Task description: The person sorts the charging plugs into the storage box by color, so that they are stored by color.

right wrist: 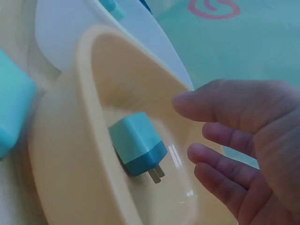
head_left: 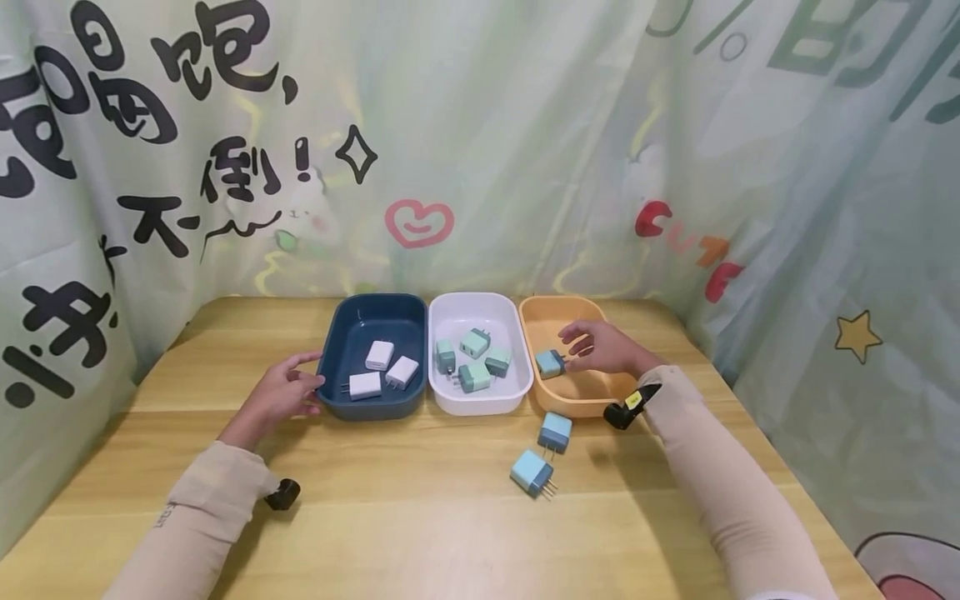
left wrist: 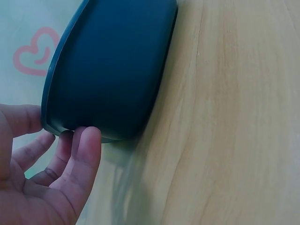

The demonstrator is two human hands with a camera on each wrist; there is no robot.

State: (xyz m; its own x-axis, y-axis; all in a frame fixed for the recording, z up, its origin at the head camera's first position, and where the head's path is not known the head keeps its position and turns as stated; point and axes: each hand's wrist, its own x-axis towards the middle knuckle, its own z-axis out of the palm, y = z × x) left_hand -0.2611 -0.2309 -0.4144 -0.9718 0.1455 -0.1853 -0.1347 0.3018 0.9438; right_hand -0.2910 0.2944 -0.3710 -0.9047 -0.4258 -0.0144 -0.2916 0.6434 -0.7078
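In the head view my left hand (head_left: 281, 392) rests its fingertips at the left rim of a dark blue bin (head_left: 382, 408). Seen from the left wrist, the loosely bent fingers (left wrist: 84, 159) touch the bin's outer side and rim. Three white charger plugs (head_left: 365, 385) lie in that bin. My right hand (head_left: 609, 348) is over an orange bin (head_left: 570, 408), fingers spread and holding nothing. Below it, a blue two-tone charger plug (right wrist: 138, 143) lies on the bin floor, apart from the fingers in the right wrist view.
Between the two bins stands a white bin (head_left: 480, 406) with several mint-green charger plugs (head_left: 475, 377). Two more blue charger plugs (head_left: 532, 473) lie on the wooden table (head_left: 405, 517) in front. A printed curtain (head_left: 510, 167) hangs behind.
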